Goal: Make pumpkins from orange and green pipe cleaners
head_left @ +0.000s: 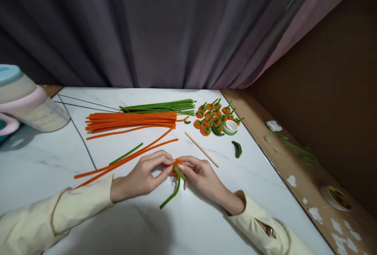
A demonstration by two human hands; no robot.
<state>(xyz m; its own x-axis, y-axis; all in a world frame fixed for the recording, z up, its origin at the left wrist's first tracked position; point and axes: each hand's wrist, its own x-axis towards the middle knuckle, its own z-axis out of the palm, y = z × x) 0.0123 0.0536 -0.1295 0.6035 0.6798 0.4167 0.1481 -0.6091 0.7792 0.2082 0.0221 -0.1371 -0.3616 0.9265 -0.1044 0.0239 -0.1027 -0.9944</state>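
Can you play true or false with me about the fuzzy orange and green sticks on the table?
1. Both hands pinch a small orange piece with a green stem. True: the left hand and right hand meet on the orange piece, and its green stem hangs toward the camera.
2. The finished little pumpkins are piled near the left hand. False: the pumpkin pile lies at the far right of the table.
3. A wooden stick lies on the table. True: the wooden stick lies just past the right hand.
4. The tape roll is blue. False: the tape roll is green and white.
5. The orange stick bundle lies in front of the green bundle. True.
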